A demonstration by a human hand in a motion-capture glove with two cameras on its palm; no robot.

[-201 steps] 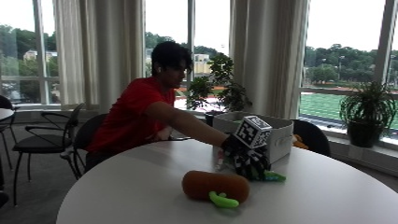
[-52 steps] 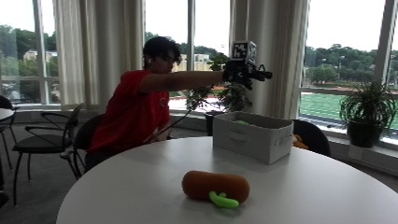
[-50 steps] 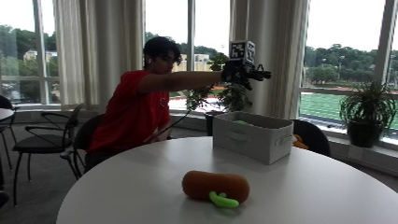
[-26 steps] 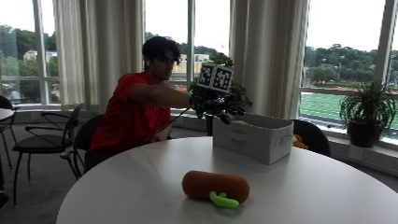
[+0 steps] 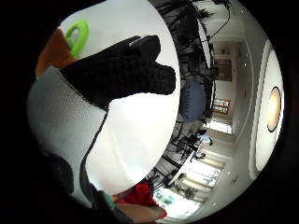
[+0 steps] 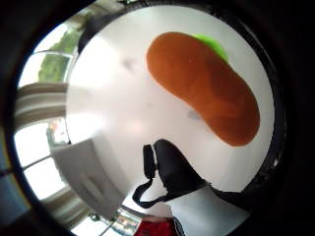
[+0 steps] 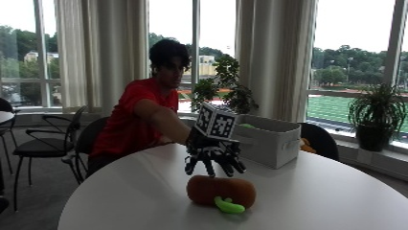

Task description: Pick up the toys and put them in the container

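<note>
An orange plush toy [image 7: 221,190] with a green loop [image 7: 228,206] lay on the white round table [image 7: 127,201]. Just above it hovered the gloved right hand [image 7: 213,160], fingers spread, holding nothing. Behind stood the grey container [image 7: 267,139].

No readable text, labels or numbers anywhere.

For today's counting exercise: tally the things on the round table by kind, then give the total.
Plush toys: 1, the orange toy with a green loop.
Containers: 1, the grey-white bin; something green shows inside it.
Gloved hands above the toy: 1, the right hand.
Total: 3.
</note>
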